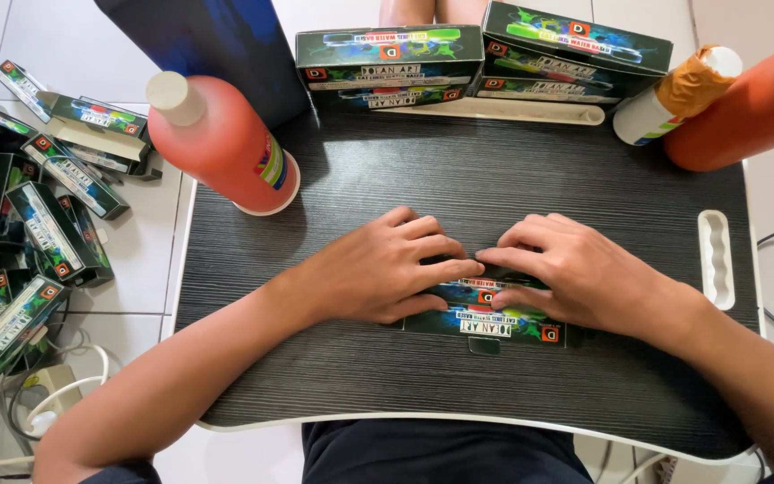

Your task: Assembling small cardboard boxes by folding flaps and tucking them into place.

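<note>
Both the left hand (387,269) and right hand (575,273) press flat, fingers extended, on one flattened dark printed cardboard carton (485,315) on the black wood-grain worktop (494,179), gripping nothing; assembled cartons (387,67) stand behind, more cartons (38,224) heaped on the floor.

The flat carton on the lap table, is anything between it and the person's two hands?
Nothing visible. The left hand and right hand both press directly on the flat carton. The red bottle and the stacked boxes stand farther back on the table.
</note>
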